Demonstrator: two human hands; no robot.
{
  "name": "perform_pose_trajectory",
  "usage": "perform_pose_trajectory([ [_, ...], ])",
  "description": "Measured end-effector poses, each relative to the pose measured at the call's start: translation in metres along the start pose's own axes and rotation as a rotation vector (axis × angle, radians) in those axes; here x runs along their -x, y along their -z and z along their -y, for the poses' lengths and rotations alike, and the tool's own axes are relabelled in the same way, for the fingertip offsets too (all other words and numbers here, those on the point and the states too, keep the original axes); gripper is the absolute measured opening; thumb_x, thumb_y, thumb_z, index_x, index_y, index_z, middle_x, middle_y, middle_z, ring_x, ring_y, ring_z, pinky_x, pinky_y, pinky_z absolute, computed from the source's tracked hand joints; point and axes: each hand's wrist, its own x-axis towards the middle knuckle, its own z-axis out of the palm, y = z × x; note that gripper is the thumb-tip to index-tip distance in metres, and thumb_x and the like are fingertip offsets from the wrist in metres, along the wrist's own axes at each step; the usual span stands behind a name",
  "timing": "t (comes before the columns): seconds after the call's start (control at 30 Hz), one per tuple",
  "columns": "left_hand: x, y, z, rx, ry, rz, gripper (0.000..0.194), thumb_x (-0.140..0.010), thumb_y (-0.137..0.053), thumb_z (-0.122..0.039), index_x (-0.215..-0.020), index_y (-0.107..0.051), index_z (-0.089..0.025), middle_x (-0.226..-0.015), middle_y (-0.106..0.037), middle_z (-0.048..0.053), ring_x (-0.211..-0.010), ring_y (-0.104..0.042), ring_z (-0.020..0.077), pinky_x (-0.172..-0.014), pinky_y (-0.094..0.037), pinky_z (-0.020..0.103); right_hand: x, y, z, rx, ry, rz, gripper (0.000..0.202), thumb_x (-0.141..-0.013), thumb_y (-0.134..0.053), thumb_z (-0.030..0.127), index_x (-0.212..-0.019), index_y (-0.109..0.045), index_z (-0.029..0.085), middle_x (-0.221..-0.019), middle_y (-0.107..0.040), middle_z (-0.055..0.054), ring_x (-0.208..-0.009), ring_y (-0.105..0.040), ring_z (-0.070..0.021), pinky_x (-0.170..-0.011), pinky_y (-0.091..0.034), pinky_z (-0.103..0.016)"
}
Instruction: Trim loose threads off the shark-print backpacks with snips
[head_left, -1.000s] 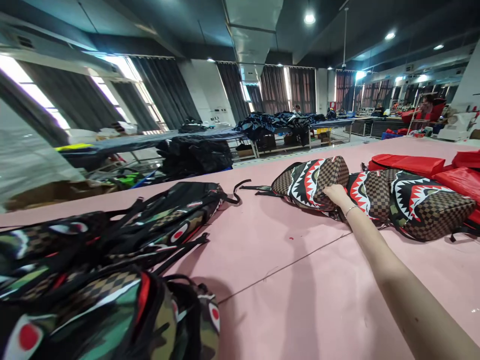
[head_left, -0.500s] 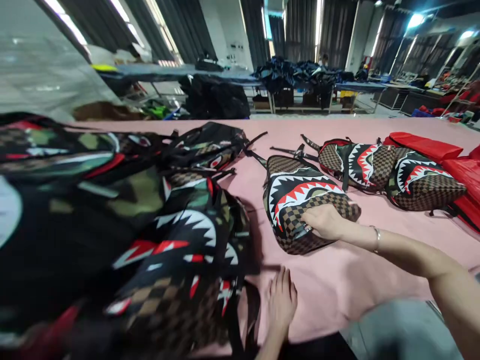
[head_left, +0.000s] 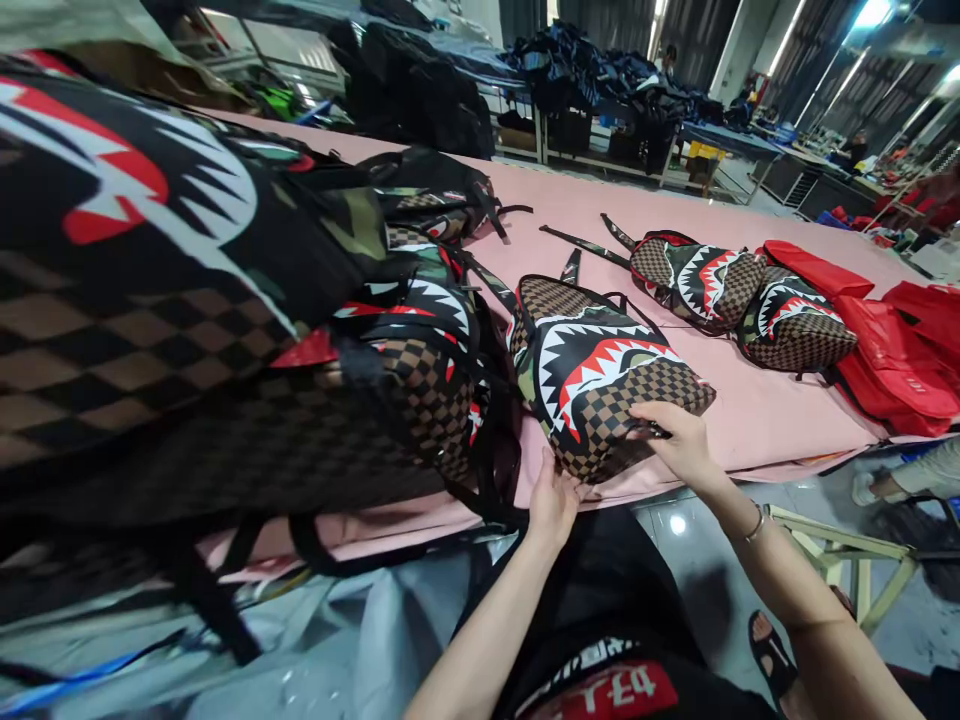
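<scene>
A backpack (head_left: 600,370) with a brown-and-black checker print and a red-and-white shark mouth lies before me on the pink table. My right hand (head_left: 679,440) is closed on its near right side, fingertips curled over the edge. At the bag's near left corner is my left hand (head_left: 553,505), thumb up and fingers against the lower edge, partly hidden under it. Left of it a pile of similar backpacks (head_left: 427,400) crowds the table, one large checkered backpack (head_left: 135,370) being closest to the camera.
Two more shark-mouth backpacks (head_left: 799,320) lie further right, beside red bags (head_left: 900,350). The pink tabletop (head_left: 570,205) has its near edge just in front of my body. A pale metal frame (head_left: 847,560) stands on the floor at right. Dark cloth (head_left: 570,75) is heaped on a table behind.
My view has tilted down. My left hand has gone from lying flat on the table to the backpack's near corner. The backpack has come closer to the table's near edge, with my right hand still on it.
</scene>
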Motion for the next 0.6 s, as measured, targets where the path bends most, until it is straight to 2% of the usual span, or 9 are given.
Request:
perform_pose_trajectory([
  [0.13, 0.018, -0.011, -0.022, -0.080, -0.115, -0.057, 0.045, -0.076, -0.056, -0.049, -0.113, -0.054, -0.022, -0.112, -0.062, 0.007, -0.084, -0.062, 0.0167, -0.068, -0.051, 0.029, 0.000, 0.015, -0.011, -0.040, -0.185, -0.026, 0.027, -0.080, -0.057, 0.033, -0.102, -0.067, 0.021, -0.108, -0.067, -0.005, -0.101, -0.062, -0.0188, -0.094, -0.047, -0.035],
  [0.23, 0.023, -0.017, -0.035, -0.183, -0.197, -0.106, 0.047, -0.069, -0.063, -0.052, -0.097, -0.061, -0.014, -0.090, -0.067, 0.008, -0.071, -0.060, 0.0144, -0.058, -0.046, 0.024, 0.005, 0.024, -0.023, -0.050, -0.242, -0.039, 0.032, -0.081, -0.055, 0.036, -0.107, -0.066, 0.021, -0.112, -0.065, -0.006, -0.104, -0.060, -0.0202, -0.097, -0.045, -0.038],
  [0.37, 0.031, -0.028, -0.047, -0.263, -0.247, -0.167, 0.051, -0.063, -0.066, -0.055, -0.085, -0.063, -0.010, -0.072, -0.065, 0.005, -0.062, -0.056, 0.0128, -0.059, -0.046, 0.025, 0.014, 0.025, -0.029, -0.122, -0.303, -0.042, 0.036, -0.081, -0.054, 0.038, -0.109, -0.065, 0.019, -0.113, -0.065, -0.007, -0.106, -0.059, -0.0209, -0.097, -0.044, -0.038],
  [0.53, 0.038, -0.032, -0.052, -0.347, -0.282, -0.207, 0.045, -0.067, -0.063, -0.053, -0.083, -0.064, -0.011, -0.068, -0.064, 0.004, -0.059, -0.056, 0.0128, -0.060, -0.047, 0.026, 0.019, 0.023, -0.020, -0.187, -0.372, -0.090, 0.037, -0.079, -0.056, 0.040, -0.106, -0.066, 0.018, -0.110, -0.066, -0.007, -0.104, -0.060, -0.0219, -0.096, -0.044, -0.039],
  [0.6, 0.038, -0.031, -0.055, -0.397, -0.339, -0.217, 0.046, -0.068, -0.061, -0.053, -0.083, -0.065, -0.010, -0.071, -0.065, 0.005, -0.062, -0.057, 0.0139, -0.061, -0.047, 0.027, 0.020, 0.024, -0.017, -0.209, -0.395, -0.117, 0.037, -0.079, -0.056, 0.042, -0.105, -0.067, 0.018, -0.110, -0.066, -0.007, -0.104, -0.060, -0.0221, -0.096, -0.045, -0.038],
])
